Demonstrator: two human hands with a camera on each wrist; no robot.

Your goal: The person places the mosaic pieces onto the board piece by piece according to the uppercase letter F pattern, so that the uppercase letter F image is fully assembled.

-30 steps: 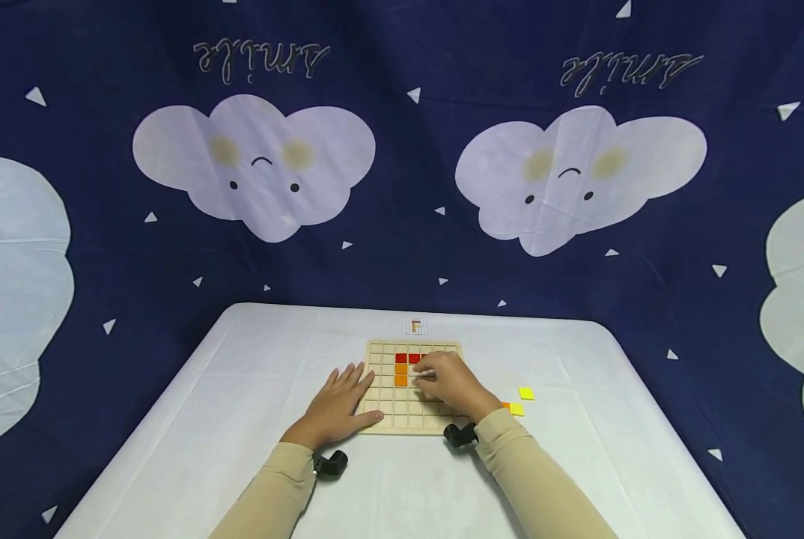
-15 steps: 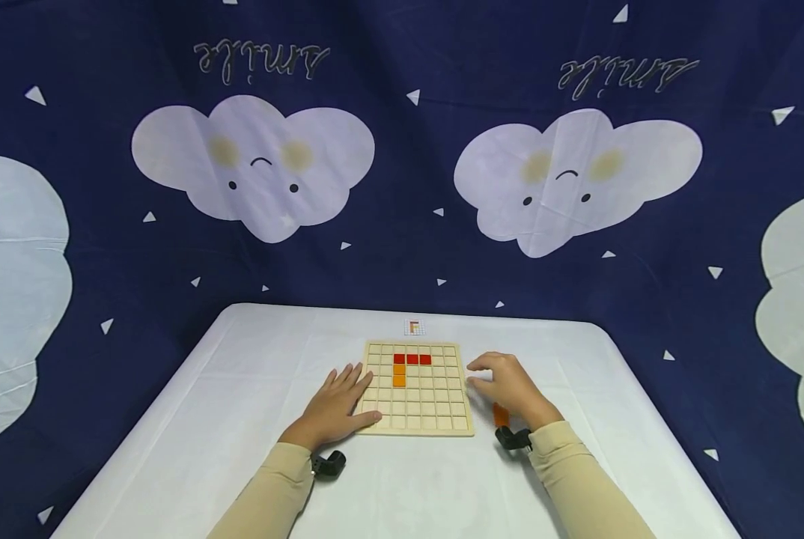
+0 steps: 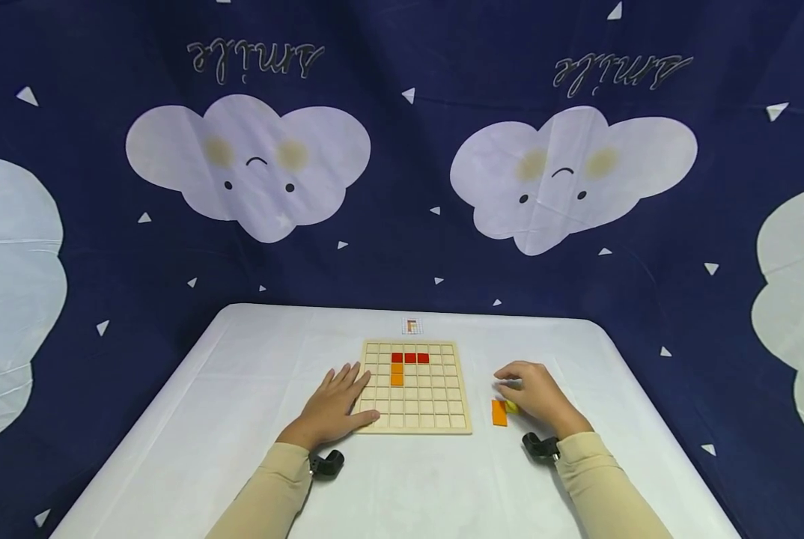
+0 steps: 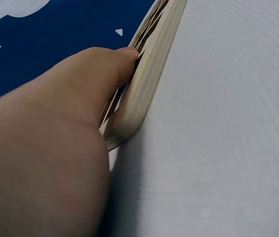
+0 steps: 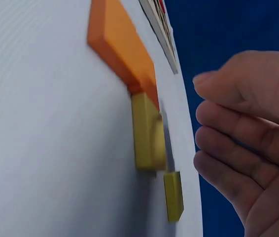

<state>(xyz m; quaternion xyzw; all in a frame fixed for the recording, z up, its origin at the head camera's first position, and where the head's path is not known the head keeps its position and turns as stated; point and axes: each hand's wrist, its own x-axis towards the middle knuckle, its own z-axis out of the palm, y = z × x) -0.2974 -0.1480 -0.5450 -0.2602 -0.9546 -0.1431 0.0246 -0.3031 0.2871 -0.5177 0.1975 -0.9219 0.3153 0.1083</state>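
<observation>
A wooden grid board (image 3: 436,421) lies on the white table. Three red tiles (image 3: 410,358) form a row in it, with two orange tiles (image 3: 397,374) below the leftmost. Fingers spread, my left hand (image 3: 331,408) rests on the board's left edge; the left wrist view shows its thumb (image 4: 105,66) on the frame (image 4: 147,84). My right hand (image 3: 537,389) hovers over loose tiles right of the board. Its fingers are loosely bent and hold nothing. In the right wrist view, an orange piece (image 5: 124,44) touches a yellow tile (image 5: 142,133), and another yellow tile (image 5: 174,197) lies apart.
A small pattern card (image 3: 412,326) with a coloured grid lies behind the board. Beyond the table's far edge hangs a dark blue cloth (image 3: 402,254) printed with clouds. White table surface (image 3: 429,486) stretches in front of the board.
My right hand has drawn back from the board to the loose tiles on the right, uncovering the third red tile. The left hand stays on the board's edge.
</observation>
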